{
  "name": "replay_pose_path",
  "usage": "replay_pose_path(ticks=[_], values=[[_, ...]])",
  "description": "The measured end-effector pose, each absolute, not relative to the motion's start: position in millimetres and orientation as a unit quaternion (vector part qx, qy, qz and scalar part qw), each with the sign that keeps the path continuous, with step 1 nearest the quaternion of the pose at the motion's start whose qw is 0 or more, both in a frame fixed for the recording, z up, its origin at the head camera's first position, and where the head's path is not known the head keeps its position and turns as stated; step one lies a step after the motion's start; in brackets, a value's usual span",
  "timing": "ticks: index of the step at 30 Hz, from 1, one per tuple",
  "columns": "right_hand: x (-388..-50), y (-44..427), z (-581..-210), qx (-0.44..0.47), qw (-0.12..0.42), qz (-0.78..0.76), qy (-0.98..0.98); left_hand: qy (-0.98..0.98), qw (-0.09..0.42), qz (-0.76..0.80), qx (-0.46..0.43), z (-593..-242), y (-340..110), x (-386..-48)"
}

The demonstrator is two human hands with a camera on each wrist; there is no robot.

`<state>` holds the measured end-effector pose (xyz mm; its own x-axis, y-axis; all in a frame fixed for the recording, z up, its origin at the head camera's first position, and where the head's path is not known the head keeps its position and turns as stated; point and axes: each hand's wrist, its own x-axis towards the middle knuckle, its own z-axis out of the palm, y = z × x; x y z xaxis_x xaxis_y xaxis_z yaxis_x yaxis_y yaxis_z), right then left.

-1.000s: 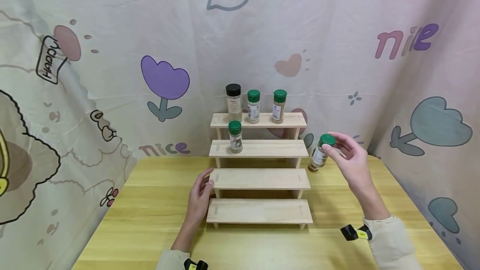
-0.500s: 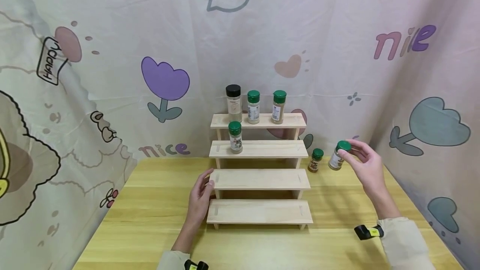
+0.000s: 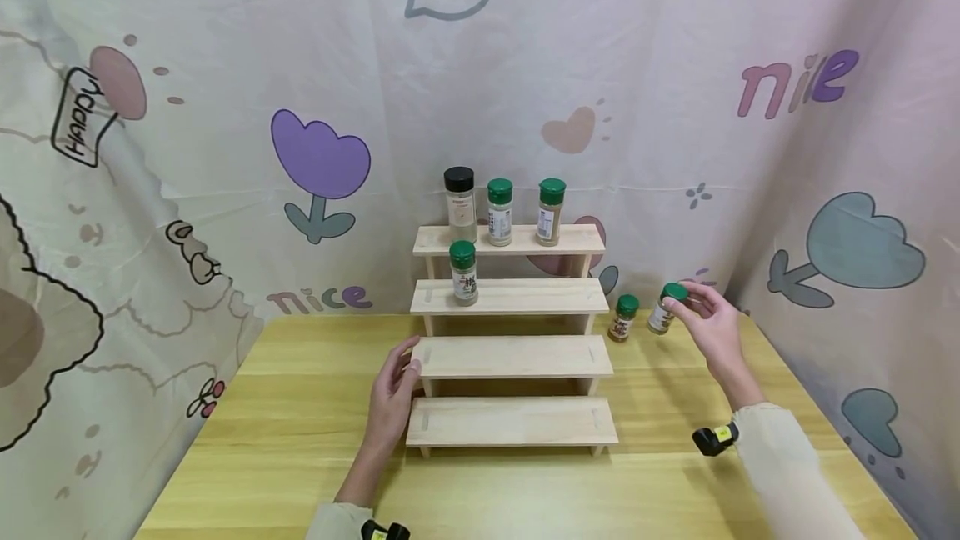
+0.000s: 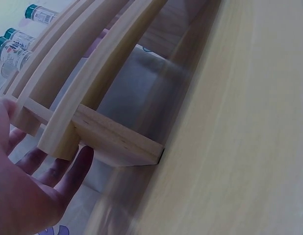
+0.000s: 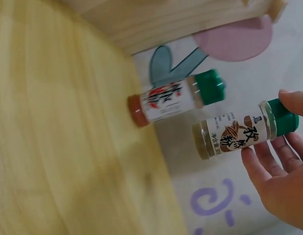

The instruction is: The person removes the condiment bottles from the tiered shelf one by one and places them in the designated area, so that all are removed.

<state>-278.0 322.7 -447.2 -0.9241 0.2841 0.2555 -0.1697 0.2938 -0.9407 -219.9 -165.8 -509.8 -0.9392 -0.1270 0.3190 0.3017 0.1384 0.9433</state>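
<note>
My right hand (image 3: 711, 325) pinches the green lid of a spice jar (image 5: 235, 134) with pale brown powder and a cumin label. Whether its base touches the table cannot be told. Just left of it, a second green-capped spice jar (image 5: 168, 100) with reddish-brown contents stands on the table. My left hand (image 3: 392, 394) holds the left end of a four-tier wooden rack (image 3: 513, 357), at its second-lowest step. In the left wrist view, its fingers (image 4: 53, 171) lie against the board ends, partly hidden behind them.
A black-capped jar (image 3: 461, 207) and two green-capped jars (image 3: 499, 213) (image 3: 550, 213) stand on the top step. Another green-capped jar (image 3: 464, 275) stands on the step below, at left. The wooden table (image 3: 300, 423) ends against a printed curtain (image 3: 645, 65).
My right hand first carried the cumin jar rightward, uncovering the standing jar behind it, then shifted it slightly back and left. My left hand stays on the rack. The head view shifted slightly.
</note>
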Motion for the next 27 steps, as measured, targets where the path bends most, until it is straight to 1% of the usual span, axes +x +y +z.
replay_pose_path(ticks=[9,14,21,27], values=[[-295.7,323.1,-468.3,-0.084,0.17,0.586,-0.787,-0.723,0.166,-0.665,-0.088,-508.5,-166.0,-222.4],[-299.4,323.0,-475.0,-0.1,0.159,0.572,-0.798,-0.724,0.161,-0.665,-0.087,-508.2,-166.3,-221.5],[-299.1,322.2,-482.5,-0.097,0.142,0.57,-0.803,-0.732,0.159,-0.659,-0.074,-509.2,-167.2,-218.9],[-299.5,322.8,-486.1,-0.087,0.143,0.572,-0.803,-0.731,0.165,-0.658,-0.075,-508.0,-166.4,-217.5]])
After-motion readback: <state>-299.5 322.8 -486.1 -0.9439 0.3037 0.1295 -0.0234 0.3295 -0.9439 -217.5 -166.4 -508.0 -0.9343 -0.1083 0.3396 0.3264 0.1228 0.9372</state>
